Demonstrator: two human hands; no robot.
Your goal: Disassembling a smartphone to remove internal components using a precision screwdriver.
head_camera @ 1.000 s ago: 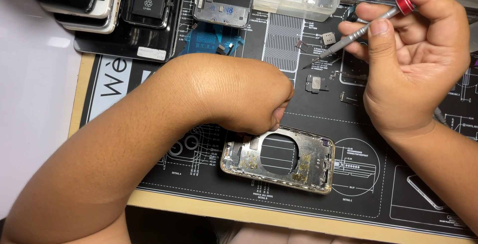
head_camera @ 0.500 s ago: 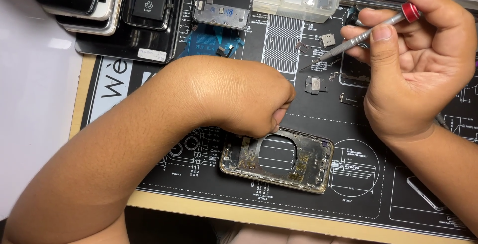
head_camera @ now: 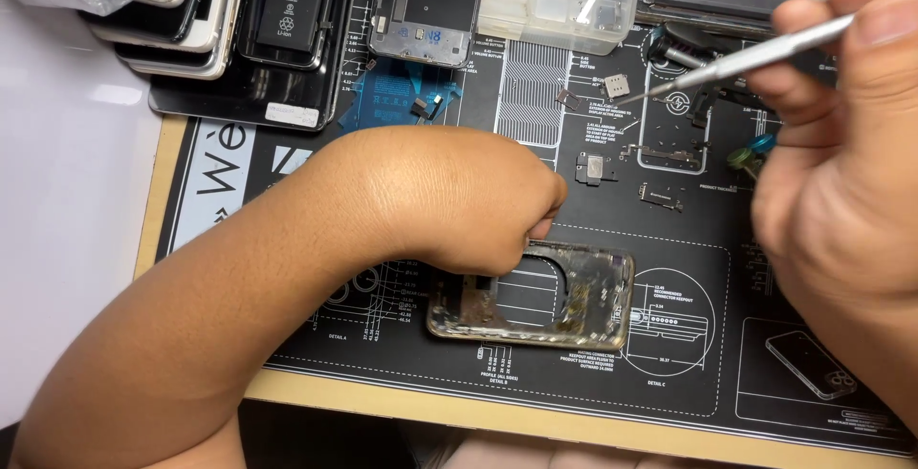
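The left hand [head_camera: 449, 201] is clenched on the upper edge of the stripped phone frame [head_camera: 535, 297] near the desk's front edge; press it flat. The right hand [head_camera: 841, 173] apparently pinches a metal pick [head_camera: 746, 56]; steady it first.

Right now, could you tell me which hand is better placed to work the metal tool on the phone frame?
The right hand, probably: it already grips the metal tool, tip pointing down-left above the mat. The left hand is closed on the upper edge of the phone frame, bracing it, so it seems better kept there.
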